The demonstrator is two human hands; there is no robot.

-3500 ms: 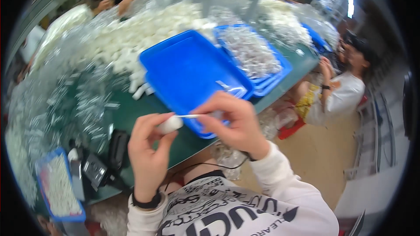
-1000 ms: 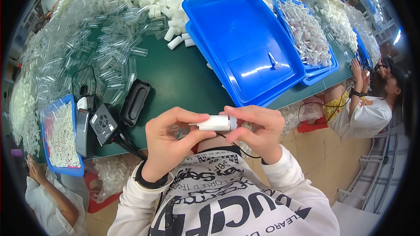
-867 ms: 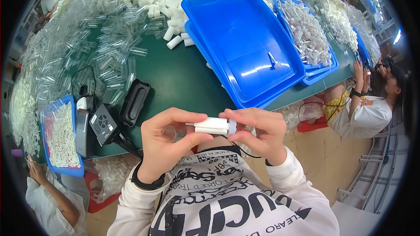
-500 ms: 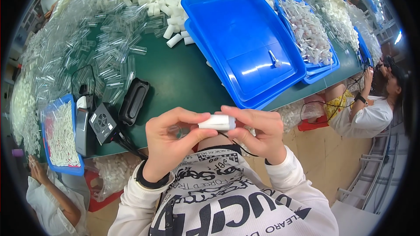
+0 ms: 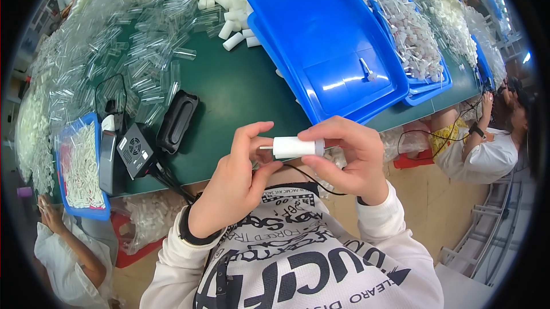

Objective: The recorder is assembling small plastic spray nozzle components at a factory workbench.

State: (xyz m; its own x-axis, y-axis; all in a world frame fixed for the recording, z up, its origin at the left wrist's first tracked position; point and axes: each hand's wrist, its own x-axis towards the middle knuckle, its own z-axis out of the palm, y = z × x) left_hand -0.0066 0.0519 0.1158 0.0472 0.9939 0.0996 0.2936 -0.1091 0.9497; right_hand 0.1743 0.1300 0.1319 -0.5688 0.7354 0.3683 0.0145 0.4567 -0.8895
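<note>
A small white cylinder [image 5: 289, 147] with a pale greyish cap at one end lies level in front of my chest. My right hand [image 5: 349, 157] pinches it by the capped end between thumb and fingers. From its left end a thin white stem juts out toward my left hand [image 5: 243, 163]. The thumb and fingers of that hand are spread around the stem's end, apart from the cylinder, and hold nothing I can see. Beyond my right hand, the empty-looking blue tray [image 5: 321, 40] bears one small white stemmed piece [image 5: 367, 69].
Clear plastic tubes [image 5: 146, 77] and white cylinders [image 5: 232, 31] are heaped on the green table [image 5: 223, 91]. At left stand a black box with a fan [image 5: 136, 147], a black holder [image 5: 177, 123] and a blue tray of white sticks [image 5: 83, 163]. Stemmed pieces [image 5: 409, 34] fill another tray. Co-workers sit both sides.
My left hand has let go of the cylinder's left end and opened its fingers, uncovering the thin stem. The right hand has raised the cylinder slightly, and the view has shifted a little.
</note>
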